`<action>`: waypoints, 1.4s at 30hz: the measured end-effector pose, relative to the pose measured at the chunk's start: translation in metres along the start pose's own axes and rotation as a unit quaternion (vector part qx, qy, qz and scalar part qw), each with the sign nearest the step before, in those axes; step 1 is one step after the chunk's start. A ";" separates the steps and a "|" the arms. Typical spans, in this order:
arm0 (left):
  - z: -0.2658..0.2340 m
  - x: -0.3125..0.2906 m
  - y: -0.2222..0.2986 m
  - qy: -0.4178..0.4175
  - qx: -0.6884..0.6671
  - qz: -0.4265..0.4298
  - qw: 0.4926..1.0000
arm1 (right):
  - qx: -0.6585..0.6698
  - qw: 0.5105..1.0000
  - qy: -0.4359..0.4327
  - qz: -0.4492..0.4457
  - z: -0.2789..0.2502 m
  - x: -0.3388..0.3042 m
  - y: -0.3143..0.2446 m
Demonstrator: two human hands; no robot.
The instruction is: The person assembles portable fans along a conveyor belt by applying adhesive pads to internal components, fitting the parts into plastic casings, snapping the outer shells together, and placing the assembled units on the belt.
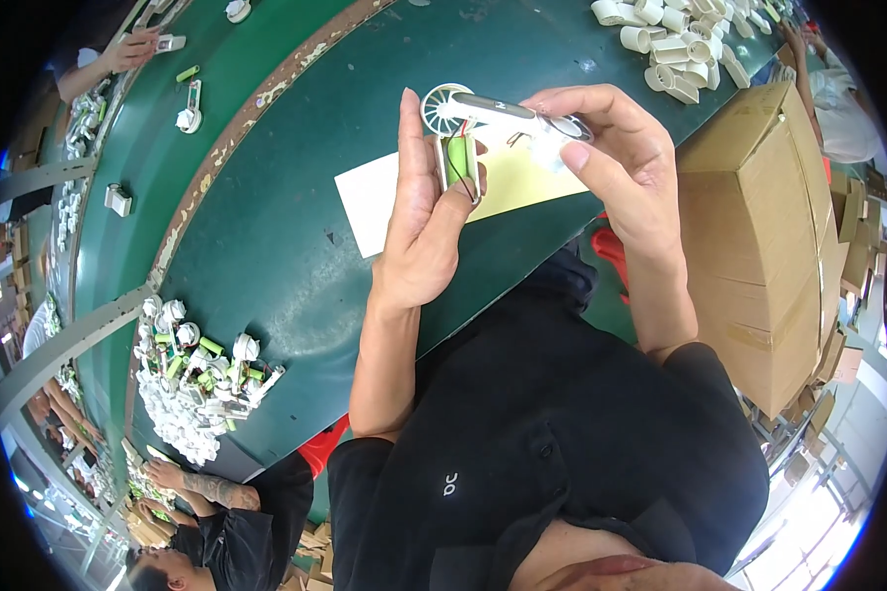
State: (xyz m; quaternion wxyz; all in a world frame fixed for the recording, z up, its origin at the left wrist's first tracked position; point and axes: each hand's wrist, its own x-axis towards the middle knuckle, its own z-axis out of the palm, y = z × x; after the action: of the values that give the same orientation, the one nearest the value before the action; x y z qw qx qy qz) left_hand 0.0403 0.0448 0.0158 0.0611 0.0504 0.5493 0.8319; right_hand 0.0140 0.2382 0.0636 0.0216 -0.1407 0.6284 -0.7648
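Note:
My left hand [426, 236] is closed around the white handle half of a small handheld fan [471, 187]. A green battery [457, 156] lies in that open half, thin wires run beside it, and a round slotted white grille [444, 108] sits at its top. My right hand [633, 163] pinches the round end of a white-and-grey fan cover [498, 106] between thumb and fingers. The cover's long grey strip reaches left across the grille; whether the two touch, I cannot tell. Beneath both hands lie sheets of white and yellow paper [365, 202].
Loose white fan parts with green batteries [202, 369] are heaped at the left. White cylindrical parts [675, 49] pile up at the far right, near a large cardboard box [759, 236]. A green conveyor belt [138, 207] curves past the table. Other people work at the left and far right.

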 end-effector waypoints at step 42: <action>-0.013 -0.010 -0.024 0.092 -0.049 -0.016 0.994 | -0.216 0.959 0.186 -0.009 -0.100 -0.003 0.024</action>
State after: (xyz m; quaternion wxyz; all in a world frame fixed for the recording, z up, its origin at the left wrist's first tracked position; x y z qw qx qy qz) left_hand 0.0499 0.0409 -0.0118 0.0259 -0.0378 0.5115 0.8580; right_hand -0.0110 0.3289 0.0226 -0.1332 -0.0033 0.7700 -0.6240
